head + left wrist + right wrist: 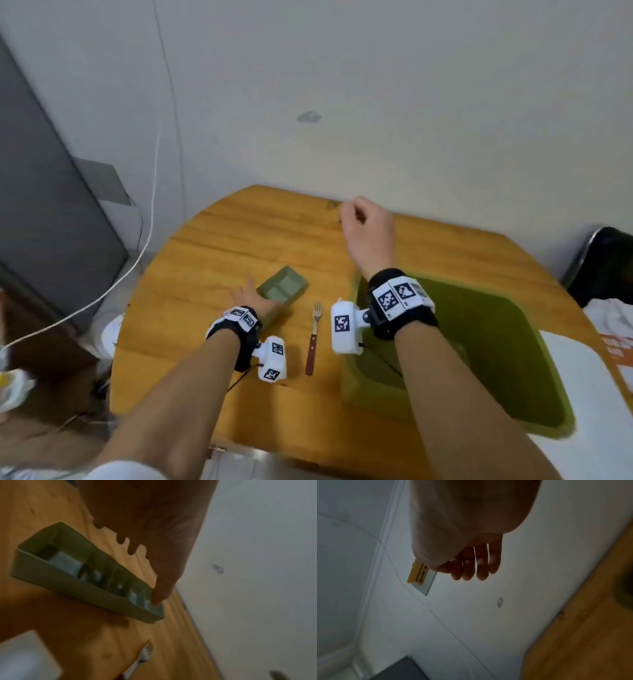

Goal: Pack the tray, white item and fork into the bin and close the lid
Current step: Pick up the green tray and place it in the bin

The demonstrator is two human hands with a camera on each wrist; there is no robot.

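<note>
Left hand at the tray, right hand raised over the counter.

The left hand [251, 298] reaches the near end of the grey-green compartment tray [284, 287], fingers spread, the thumb [158, 595] touching its rim; whether it grips cannot be told. The right hand [368, 228] hangs above the far counter [212, 246], fingers loosely curled, holding nothing. The fork [313, 337] lies between the tray and the open green bin [534, 387]. Wristbands carry black-and-white square codes; the yellow wall label's writing is too blurred to read. A white wall stands behind the wooden counter.
</note>
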